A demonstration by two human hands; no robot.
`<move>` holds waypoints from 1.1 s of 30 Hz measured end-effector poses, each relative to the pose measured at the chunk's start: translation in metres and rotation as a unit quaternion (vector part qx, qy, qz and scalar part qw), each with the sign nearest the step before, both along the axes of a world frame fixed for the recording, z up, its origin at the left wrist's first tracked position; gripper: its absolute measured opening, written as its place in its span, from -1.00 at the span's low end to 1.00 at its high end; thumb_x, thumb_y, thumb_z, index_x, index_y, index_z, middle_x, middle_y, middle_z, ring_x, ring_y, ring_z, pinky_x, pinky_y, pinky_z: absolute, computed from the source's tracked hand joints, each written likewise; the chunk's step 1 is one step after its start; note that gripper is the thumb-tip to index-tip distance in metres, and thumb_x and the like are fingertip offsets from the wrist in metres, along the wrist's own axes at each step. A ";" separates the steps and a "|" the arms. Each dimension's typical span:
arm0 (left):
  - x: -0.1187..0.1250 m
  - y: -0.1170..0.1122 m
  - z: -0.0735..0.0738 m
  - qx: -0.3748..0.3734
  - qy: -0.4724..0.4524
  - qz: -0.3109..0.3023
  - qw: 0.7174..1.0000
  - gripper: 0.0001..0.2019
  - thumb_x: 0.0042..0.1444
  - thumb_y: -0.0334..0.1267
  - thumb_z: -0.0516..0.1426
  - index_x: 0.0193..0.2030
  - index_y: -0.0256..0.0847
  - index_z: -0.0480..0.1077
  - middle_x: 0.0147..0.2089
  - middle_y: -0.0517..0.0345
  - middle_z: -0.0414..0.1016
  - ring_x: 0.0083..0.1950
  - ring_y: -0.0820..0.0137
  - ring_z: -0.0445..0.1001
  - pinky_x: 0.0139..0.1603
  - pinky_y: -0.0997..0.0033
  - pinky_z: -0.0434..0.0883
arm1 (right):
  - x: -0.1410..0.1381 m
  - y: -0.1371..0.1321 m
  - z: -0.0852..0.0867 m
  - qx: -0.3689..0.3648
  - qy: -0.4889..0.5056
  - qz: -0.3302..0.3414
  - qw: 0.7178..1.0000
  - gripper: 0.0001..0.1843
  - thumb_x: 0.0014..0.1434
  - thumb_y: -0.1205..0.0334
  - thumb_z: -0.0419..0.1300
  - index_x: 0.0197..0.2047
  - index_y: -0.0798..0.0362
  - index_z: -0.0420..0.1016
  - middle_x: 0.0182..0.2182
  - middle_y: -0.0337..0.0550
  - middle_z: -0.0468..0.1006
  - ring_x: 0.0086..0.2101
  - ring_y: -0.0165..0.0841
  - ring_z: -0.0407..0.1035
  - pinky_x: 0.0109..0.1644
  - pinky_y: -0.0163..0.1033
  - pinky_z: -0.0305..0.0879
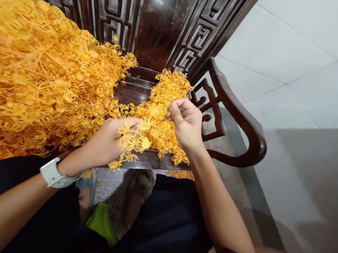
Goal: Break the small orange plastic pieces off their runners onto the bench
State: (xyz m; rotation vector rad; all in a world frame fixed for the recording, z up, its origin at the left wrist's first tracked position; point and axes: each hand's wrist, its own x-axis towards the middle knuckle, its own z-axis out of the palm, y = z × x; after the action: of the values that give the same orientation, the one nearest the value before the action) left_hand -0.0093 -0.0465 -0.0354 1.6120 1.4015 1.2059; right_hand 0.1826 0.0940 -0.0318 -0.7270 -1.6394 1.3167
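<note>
My left hand (108, 141), with a white watch on its wrist, is closed around a bunch of orange plastic sprigs (130, 141) over the front edge of a dark wooden chair seat (132, 91). My right hand (186, 120) is closed in a pinch on another orange sprig at the top of a small pile of sprigs (166, 100) lying on the seat. A very large heap of the same orange sprigs (25, 76) fills the left side of the chair.
The carved dark chair back (161, 17) rises behind the piles and a curved armrest (237, 120) stands at the right. White floor tiles (297, 57) and a grey surface lie beyond. My dark-clothed knees and sandalled feet are below.
</note>
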 end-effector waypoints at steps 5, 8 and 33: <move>-0.010 -0.003 0.002 -0.009 -0.040 0.051 0.998 -0.77 0.35 -0.12 0.26 -0.18 -0.20 0.69 -0.23 0.01 0.70 -0.13 0.11 0.64 0.11 0.04 0.62 | -0.001 -0.019 -0.002 -0.096 -0.019 0.063 0.993 -0.47 0.41 -0.31 0.21 -0.27 0.02 0.52 -0.39 -0.19 0.51 -0.36 -0.40 0.39 -0.23 -0.21 0.33; -0.007 -0.005 0.001 -0.028 -0.052 0.022 0.998 -0.76 0.34 -0.08 0.28 -0.18 -0.18 0.70 -0.31 0.02 0.66 -0.13 0.10 0.64 0.07 0.04 0.63 | -0.005 -0.032 0.002 -0.112 -0.030 0.098 0.988 -0.41 0.38 -0.37 0.20 -0.22 0.05 0.58 -0.33 -0.15 0.57 -0.30 -0.39 0.41 -0.15 -0.20 0.36; 0.012 -0.011 0.026 -0.005 -0.094 -0.052 0.994 -0.79 0.26 -0.20 0.37 -0.36 -0.24 0.58 -0.51 0.23 0.42 -0.52 0.51 0.29 -0.55 0.53 0.20 | 0.009 -0.061 0.026 -0.144 -0.027 0.234 0.961 -0.63 0.29 -0.07 0.46 -0.18 0.04 0.52 -0.34 -0.24 0.52 -0.33 -0.43 0.36 -0.23 -0.29 0.33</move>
State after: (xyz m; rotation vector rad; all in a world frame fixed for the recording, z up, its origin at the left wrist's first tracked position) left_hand 0.0030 -0.0570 -0.0097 1.5028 1.1902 1.2515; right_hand 0.1919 0.0331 -0.0054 -0.5602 -1.7497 1.9167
